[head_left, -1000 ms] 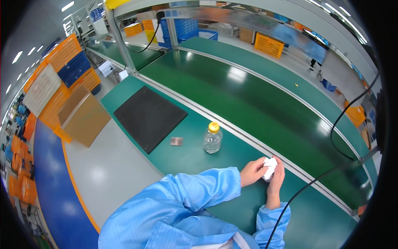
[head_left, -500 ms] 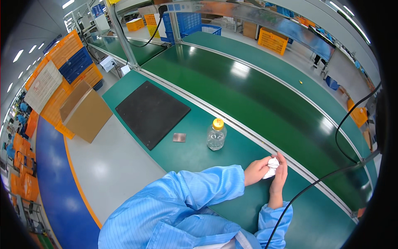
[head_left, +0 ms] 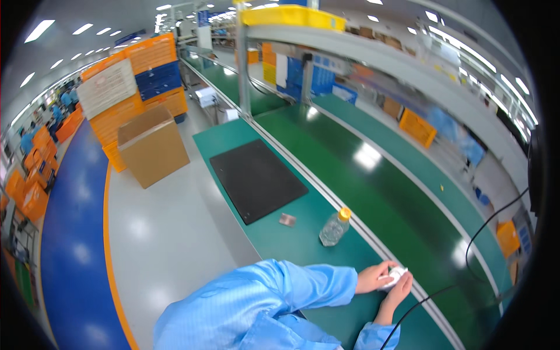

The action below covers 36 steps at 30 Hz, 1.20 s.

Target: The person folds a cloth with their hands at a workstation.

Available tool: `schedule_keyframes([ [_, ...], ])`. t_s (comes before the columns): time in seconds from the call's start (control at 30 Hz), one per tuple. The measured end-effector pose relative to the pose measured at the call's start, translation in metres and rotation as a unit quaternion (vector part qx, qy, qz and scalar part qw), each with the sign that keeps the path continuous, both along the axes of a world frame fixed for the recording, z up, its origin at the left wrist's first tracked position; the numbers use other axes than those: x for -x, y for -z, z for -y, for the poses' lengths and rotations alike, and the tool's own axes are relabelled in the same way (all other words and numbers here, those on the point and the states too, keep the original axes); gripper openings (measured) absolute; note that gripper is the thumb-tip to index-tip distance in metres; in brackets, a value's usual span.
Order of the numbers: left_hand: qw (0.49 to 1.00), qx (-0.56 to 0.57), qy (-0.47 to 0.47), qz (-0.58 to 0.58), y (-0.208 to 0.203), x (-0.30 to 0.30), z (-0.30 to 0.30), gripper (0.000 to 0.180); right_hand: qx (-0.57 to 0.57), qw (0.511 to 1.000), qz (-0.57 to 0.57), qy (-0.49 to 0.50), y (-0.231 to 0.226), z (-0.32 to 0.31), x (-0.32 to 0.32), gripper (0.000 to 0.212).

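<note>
A crumpled white cloth or tissue (head_left: 395,273) is held between my two hands, over the green worktop beside the metal rail. My left hand (head_left: 372,277) closes on it from the left, thumb and fingers pressed to it. From the right, my right hand (head_left: 399,293) curls its fingers around the other side. To the left of my hands stands a clear plastic bottle (head_left: 332,231) with a yellow cap and clear contents. Beyond it lies a small flat grey-brown plate (head_left: 287,220), next to a black mat (head_left: 256,179).
A green conveyor belt (head_left: 373,192) runs behind the rail. A black cable (head_left: 423,301) crosses in front near my right forearm. An open cardboard box (head_left: 153,153) stands on the floor at the left, before stacked orange crates (head_left: 114,119). A metal shelf beam (head_left: 379,49) spans above the belt.
The view has tilted up and turned, so the worktop sits lower and the shelf shows more. Both hands stay on the white cloth, which looks bunched differently between the fingers.
</note>
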<state>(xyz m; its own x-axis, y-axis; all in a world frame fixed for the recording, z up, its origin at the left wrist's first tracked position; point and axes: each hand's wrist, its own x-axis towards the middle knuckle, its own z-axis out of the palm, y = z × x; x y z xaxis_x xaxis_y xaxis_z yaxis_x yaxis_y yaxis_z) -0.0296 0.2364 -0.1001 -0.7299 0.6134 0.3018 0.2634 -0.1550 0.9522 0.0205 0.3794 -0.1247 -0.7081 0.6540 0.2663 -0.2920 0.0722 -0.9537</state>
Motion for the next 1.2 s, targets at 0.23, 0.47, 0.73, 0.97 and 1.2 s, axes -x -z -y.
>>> schedule_keyframes([
  [0.23, 0.995, -0.059, -0.042, -0.072, 0.002, 0.001, 0.001, 0.030, -0.009, 1.000, -0.001, -0.008, -0.014, 0.007, -0.007, 0.039],
  [0.47, 0.987, 0.049, -0.021, -0.154, 0.010, 0.008, 0.000, 0.020, 0.011, 1.000, 0.006, -0.029, -0.011, 0.001, -0.004, 0.033],
  [0.73, 0.959, 0.044, -0.078, -0.269, 0.005, -0.005, -0.004, 0.036, -0.022, 0.998, 0.000, -0.062, 0.008, -0.010, 0.004, 0.029],
  [0.97, 0.988, 0.022, -0.006, -0.154, -0.004, 0.001, 0.006, 0.028, -0.057, 0.998, 0.015, -0.027, -0.006, 0.002, -0.001, 0.031],
  [1.2, 0.996, -0.061, -0.066, -0.007, 0.000, 0.008, 0.005, 0.014, -0.049, 0.995, 0.022, -0.090, -0.017, 0.016, -0.008, 0.042],
])
